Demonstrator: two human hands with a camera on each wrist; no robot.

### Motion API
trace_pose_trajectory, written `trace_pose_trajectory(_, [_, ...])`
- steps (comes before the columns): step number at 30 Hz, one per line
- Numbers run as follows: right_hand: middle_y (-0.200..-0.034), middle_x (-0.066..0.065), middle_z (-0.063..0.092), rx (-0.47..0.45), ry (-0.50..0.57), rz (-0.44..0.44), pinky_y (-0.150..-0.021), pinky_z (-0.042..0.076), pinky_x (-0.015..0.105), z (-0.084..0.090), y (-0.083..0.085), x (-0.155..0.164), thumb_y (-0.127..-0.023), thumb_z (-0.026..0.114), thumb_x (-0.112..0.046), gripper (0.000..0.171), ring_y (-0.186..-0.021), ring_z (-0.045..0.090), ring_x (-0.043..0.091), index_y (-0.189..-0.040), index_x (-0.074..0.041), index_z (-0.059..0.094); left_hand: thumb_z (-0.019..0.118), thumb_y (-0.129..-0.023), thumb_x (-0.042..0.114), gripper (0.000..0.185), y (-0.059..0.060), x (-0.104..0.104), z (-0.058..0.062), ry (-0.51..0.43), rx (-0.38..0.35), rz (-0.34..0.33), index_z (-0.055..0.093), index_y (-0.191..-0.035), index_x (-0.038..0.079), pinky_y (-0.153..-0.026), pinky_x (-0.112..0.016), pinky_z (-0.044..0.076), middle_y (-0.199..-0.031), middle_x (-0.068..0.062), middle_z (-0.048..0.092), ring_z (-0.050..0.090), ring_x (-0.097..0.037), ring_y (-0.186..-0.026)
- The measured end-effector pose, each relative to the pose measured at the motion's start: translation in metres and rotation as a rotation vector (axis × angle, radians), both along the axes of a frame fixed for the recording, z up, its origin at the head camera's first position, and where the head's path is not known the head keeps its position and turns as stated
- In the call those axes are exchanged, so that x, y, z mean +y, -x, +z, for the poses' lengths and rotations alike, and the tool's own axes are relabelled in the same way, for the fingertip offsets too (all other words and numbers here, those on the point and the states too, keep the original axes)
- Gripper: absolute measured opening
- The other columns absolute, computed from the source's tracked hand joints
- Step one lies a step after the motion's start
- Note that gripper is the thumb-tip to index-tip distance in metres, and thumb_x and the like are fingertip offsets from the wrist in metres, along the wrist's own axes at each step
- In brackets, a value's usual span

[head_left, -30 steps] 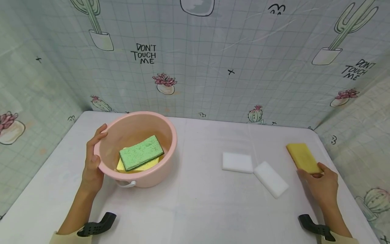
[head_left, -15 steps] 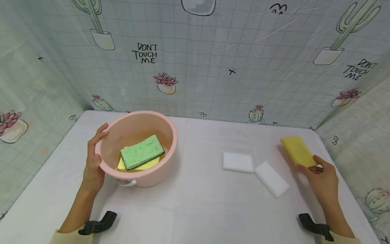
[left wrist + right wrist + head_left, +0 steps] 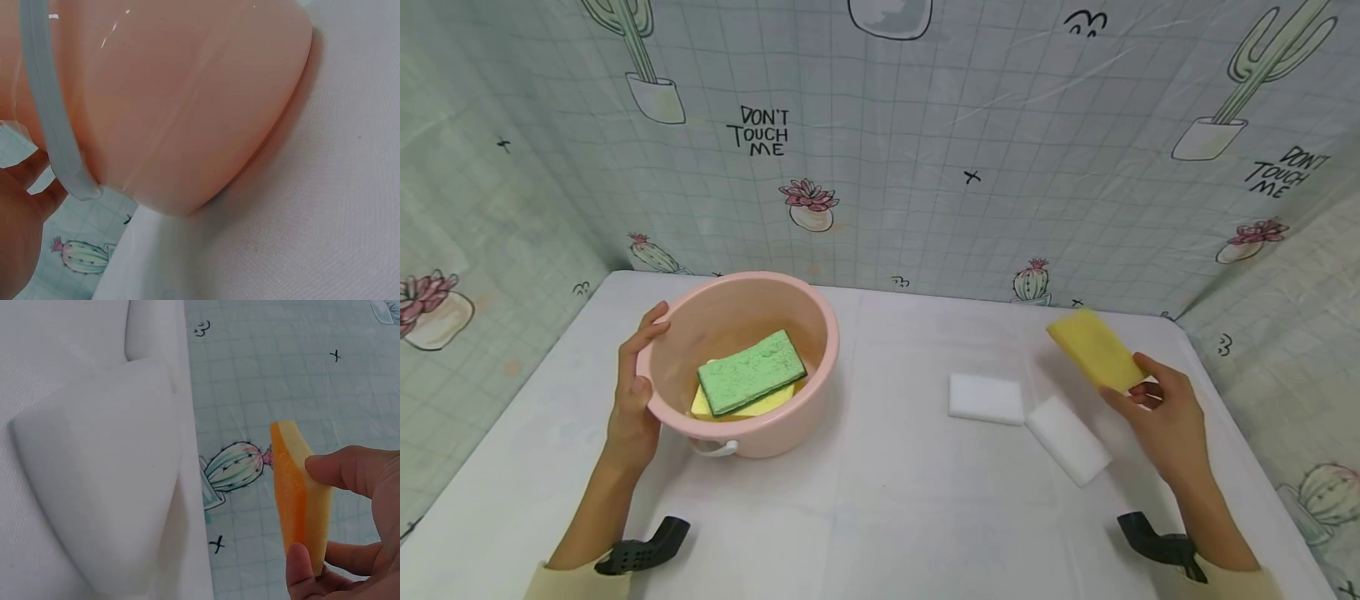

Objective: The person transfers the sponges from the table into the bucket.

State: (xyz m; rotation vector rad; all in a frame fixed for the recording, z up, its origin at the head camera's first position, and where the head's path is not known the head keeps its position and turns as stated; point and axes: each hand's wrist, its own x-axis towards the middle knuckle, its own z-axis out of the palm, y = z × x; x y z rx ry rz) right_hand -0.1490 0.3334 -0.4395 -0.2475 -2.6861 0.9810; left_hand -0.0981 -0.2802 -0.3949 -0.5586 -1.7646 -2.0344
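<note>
Left hand (image 3: 632, 408) grasps bucket (image 3: 786, 437) at its left rim, thumb and fingers spread along the edge. Right hand (image 3: 1168, 421) pinches yellow sponge (image 3: 1093, 350), raised, well right of bucket. Two white blocks (image 3: 985, 398) lie nearer bucket; green sponge (image 3: 751, 372) inside it.
</note>
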Motion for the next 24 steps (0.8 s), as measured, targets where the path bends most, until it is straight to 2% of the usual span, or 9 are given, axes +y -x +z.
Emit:
trace_pose_trajectory(2, [-0.13,0.016,0.038,-0.01,0.055,0.039,-0.061,0.042,0.007,0.012,-0.003,-0.01,-0.084,0.071,-0.042,0.081,-0.096,0.048,0.028,-0.149,-0.014,0.033,0.05,-0.093,0.031,0.055,0.0,0.0,0.0,0.0,0.0,0.0,0.037,-0.142,0.008,-0.106,-0.024,0.031,-0.156,-0.01,0.012,0.014,-0.03,-0.138])
trace_pose_trajectory(4, [-0.131,0.015,0.037,-0.012,0.059,0.05,-0.062,0.042,0.006,0.017,-0.003,-0.017,-0.084,0.071,-0.041,0.08,-0.097,0.048,0.028,-0.149,-0.015,0.033,0.051,-0.093,0.03,0.055,0.001,0.0,0.0,-0.004,-0.005,0.001,0.037,-0.142,0.009,-0.106,-0.024,0.032,-0.156,-0.009,0.012,0.014,-0.03,-0.138])
trace_pose_trajectory(11, [-0.132,0.013,0.038,0.052,0.003,0.115,-0.074,0.046,0.009,0.02,0.004,-0.029,-0.085,0.069,-0.044,0.076,-0.096,0.048,0.022,-0.148,-0.019,0.036,0.051,-0.093,0.031,0.055,0.002,0.0,0.001,-0.008,0.002,-0.002,0.038,-0.141,0.008,-0.107,-0.024,0.031,-0.156,-0.009,0.012,0.013,-0.03,-0.138])
trace_pose_trajectory(14, [-0.134,0.015,0.038,0.062,0.052,0.152,-0.077,0.045,0.008,0.037,0.001,-0.046,-0.085,0.072,-0.036,0.073,-0.097,0.048,0.024,-0.147,-0.015,0.038,0.051,-0.093,0.031,0.055,0.002,0.0,0.0,-0.008,0.009,-0.003,0.038,-0.141,0.008,-0.107,-0.024,0.031,-0.156,-0.01,0.012,0.013,-0.03,-0.138])
trace_pose_trajectory(16, [-0.132,0.015,0.04,0.087,0.039,0.182,-0.076,0.041,0.003,0.048,-0.003,-0.06,-0.086,0.072,-0.032,0.072,-0.095,0.049,0.021,-0.146,-0.011,0.039,0.051,-0.093,0.031,0.055,0.001,0.0,0.0,-0.009,0.004,-0.002,0.038,-0.141,0.008,-0.106,-0.023,0.032,-0.156,-0.01,0.012,0.013,-0.03,-0.138])
trace_pose_trajectory(20, [-0.13,0.02,0.042,0.118,0.037,0.248,-0.078,0.04,0.002,0.074,-0.011,-0.084,-0.086,0.073,-0.021,0.067,-0.094,0.048,0.025,-0.142,-0.001,0.042,0.051,-0.093,0.03,0.054,0.0,0.0,0.0,-0.02,-0.012,-0.005,0.039,-0.141,0.01,-0.105,-0.023,0.034,-0.156,-0.009,0.012,0.014,-0.03,-0.138])
trace_pose_trajectory(24, [-0.13,0.019,0.043,0.122,0.035,0.278,-0.079,0.039,0.001,0.085,-0.013,-0.096,-0.086,0.073,-0.015,0.065,-0.095,0.047,0.023,-0.141,-0.001,0.043,0.051,-0.093,0.03,0.054,0.0,0.0,0.0,-0.023,-0.006,-0.008,0.039,-0.141,0.009,-0.105,-0.023,0.033,-0.156,-0.009,0.012,0.013,-0.03,-0.138])
